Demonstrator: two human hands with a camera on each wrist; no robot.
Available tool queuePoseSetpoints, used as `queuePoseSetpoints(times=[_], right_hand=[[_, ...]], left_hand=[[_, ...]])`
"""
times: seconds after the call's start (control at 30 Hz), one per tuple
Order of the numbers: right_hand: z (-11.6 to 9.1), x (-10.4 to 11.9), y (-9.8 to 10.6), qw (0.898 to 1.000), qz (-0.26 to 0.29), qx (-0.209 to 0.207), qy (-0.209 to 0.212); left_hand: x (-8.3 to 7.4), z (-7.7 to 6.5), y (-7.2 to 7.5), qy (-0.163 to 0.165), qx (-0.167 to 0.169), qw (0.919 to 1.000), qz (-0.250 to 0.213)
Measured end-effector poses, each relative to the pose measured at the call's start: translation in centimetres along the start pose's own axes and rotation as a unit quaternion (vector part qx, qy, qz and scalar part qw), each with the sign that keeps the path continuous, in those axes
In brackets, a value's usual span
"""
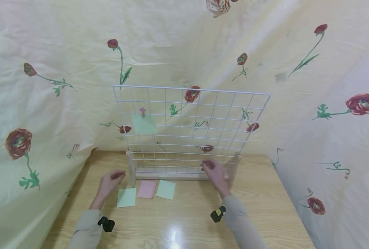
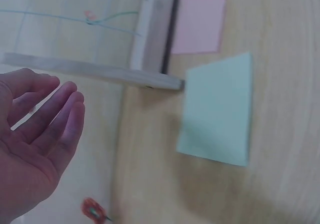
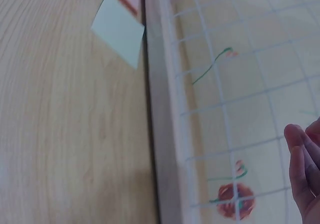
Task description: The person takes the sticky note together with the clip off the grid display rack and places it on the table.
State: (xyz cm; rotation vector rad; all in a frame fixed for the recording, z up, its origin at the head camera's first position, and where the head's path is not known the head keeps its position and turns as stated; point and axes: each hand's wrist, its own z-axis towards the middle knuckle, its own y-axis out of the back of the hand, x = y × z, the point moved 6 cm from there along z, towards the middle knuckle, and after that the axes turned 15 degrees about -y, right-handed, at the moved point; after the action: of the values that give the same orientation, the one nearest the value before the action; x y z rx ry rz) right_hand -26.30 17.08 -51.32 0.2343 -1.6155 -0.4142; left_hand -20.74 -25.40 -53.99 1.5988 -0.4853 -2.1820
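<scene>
A white wire grid (image 1: 190,90) stands upright in a wooden base (image 1: 172,175). On its upper left hangs a light green paper note (image 1: 144,125) under a pink clip (image 1: 142,110). In front of the base lie a green note (image 1: 126,198), a pink note (image 1: 146,189) and another green note (image 1: 165,190). My left hand (image 1: 110,181) hovers left of the base, fingers loosely bent with nothing between them in the left wrist view. Before the grid's lower right is my right hand (image 1: 215,173), its fingers loosely curled and no held thing visible.
The wooden table (image 1: 265,207) carries the stand near its back edge. A floral cloth (image 1: 60,114) hangs behind and along both sides. Side supports (image 1: 233,169) of the base stick up at each end of the grid.
</scene>
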Motion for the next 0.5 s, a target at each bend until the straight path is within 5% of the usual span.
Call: queuePoseSetpoints(times=[0.5], right_hand=[[-0.4,5.5,-1.7,0.996,-0.01,0.016,0.092]], left_hand=[[-4.5,3.6,1.2,-0.081,-0.013,0.9963,-0.026]])
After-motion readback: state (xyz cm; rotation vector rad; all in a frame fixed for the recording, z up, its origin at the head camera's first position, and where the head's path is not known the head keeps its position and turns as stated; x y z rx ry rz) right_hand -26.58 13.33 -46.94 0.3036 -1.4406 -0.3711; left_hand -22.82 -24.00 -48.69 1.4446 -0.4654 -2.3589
